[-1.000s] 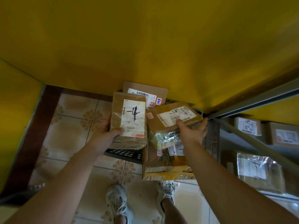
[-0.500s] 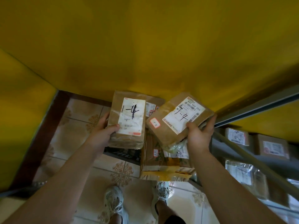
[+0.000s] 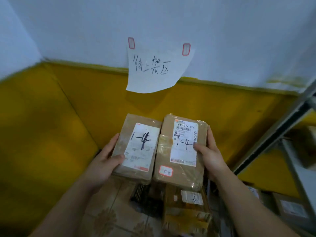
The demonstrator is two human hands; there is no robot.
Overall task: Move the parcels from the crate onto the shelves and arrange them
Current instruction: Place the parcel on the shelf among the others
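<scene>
Now the person holds two brown parcels side by side in the air, in front of a wall that is white above and yellow below.

The left grip (image 3: 104, 161) holds the left parcel (image 3: 140, 144). The thumb presses on the near left corner of its top face and the fingers lie along its left edge. The right grip (image 3: 212, 156) holds the right parcel (image 3: 182, 151). The thumb lies on the right edge of its white label and the fingers curl around the right side. Both labels face up and each has "1-4" written by hand. The inner long edges of the two parcels run together; the right one seems to sit a little over the left one, but I cannot tell if they touch.

Below the parcels is the black crate (image 3: 140, 190), with its grid wall showing just under their near edges. More parcels (image 3: 189, 199) lie in it, partly hidden. Tiled floor (image 3: 106, 218) shows to the left of the crate.

Above the far edges of the held parcels, open space reaches up to a paper sign (image 3: 153, 69) taped on the wall. At the right, the grey post of the shelf (image 3: 280, 134) slants down. Between it and the right grip is open room with yellow wall behind. Boxes (image 3: 290, 209) stand on a lower level of the shelf.
</scene>
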